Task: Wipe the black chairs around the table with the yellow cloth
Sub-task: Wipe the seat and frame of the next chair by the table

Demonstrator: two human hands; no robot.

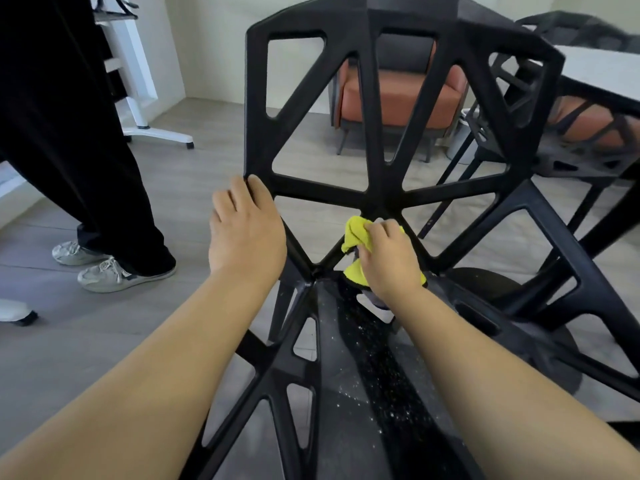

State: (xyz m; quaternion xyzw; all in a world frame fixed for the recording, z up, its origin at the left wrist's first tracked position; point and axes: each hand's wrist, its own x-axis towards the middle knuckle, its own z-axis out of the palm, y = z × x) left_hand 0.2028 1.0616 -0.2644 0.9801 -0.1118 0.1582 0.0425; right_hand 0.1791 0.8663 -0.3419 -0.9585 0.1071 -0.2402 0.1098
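Head view. A black lattice chair fills the centre of the frame, its back towards the camera's far side and its seat nearest.

The left hand grips the lower left corner of the chair back. Its fingers lie pressed together and hook over the frame edge; the thumb is hidden.

The right hand holds the yellow cloth, bunched, with the fingers curled round it. The cloth is pressed against the chair where the back struts converge just above the seat. Cloth shows above and below the hand.

Pale specks are scattered along the seat's centre panel.

A second chair of the same pattern stands to the right, tucked against a white worktop.

An orange armchair is visible through the lattice, against the far wall.

At left stands another person in black trousers and pale shoes on a grey plank floor, well apart from the chair.
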